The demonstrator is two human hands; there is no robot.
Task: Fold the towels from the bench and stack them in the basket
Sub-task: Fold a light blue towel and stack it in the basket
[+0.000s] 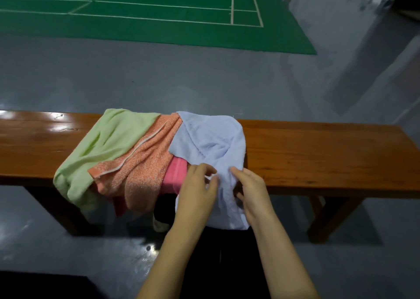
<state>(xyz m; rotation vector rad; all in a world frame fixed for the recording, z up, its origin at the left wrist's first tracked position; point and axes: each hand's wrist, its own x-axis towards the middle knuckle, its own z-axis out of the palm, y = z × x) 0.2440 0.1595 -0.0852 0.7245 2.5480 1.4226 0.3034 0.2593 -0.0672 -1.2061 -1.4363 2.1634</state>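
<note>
A heap of towels lies across the wooden bench (318, 148). A light green towel (106, 144) is on the left, an orange patterned towel (145, 162) beside it, a pink towel (173, 173) underneath. A pale blue towel (211, 139) covers the right of the heap and hangs over the bench's front edge. My left hand (197, 189) pinches the blue towel's hanging part between thumb and fingers. My right hand (252, 192) grips the same towel just to the right, fingers curled into the cloth. No basket is in view.
The bench runs across the whole view, with bare wood on both sides of the heap. Grey floor lies beyond it, then a green court mat (159, 14) with white lines. A dark object (34, 285) sits at the bottom left corner.
</note>
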